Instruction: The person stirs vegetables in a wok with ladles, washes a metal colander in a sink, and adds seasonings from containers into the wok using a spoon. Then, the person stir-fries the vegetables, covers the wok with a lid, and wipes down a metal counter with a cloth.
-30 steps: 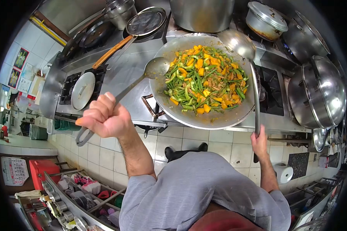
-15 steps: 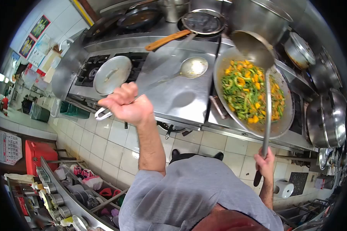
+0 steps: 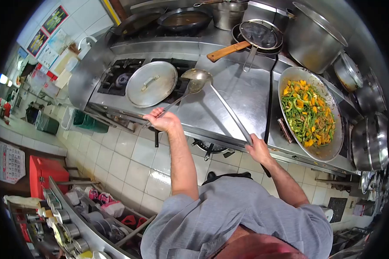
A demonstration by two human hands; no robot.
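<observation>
My left hand [image 3: 161,120] is closed around the handle of a large metal spoon [image 3: 196,86], its bowl pointing up and to the right over the steel counter. My right hand [image 3: 258,150] grips the long handle of a ladle [image 3: 229,110], which slants up and left. The ladle's bowl overlaps the spoon's bowl from this view; I cannot tell if they touch. To the right stands a wide pan [image 3: 329,150] filled with green vegetables and orange pieces [image 3: 309,113]. A round metal lid [image 3: 136,93] lies over the burners on the left.
Behind the counter [image 3: 250,93] sit a wooden-handled strainer [image 3: 260,34], dark frying pans [image 3: 185,20] and a tall pot [image 3: 313,39]. More pots [image 3: 369,140] stand at the right. A red box [image 3: 47,175] and a shelf of containers are at the lower left.
The ladle has moved from over the vegetable pan leftward to the spoon. My right hand has moved left and up with it. The view has shifted, so the stove appears further right.
</observation>
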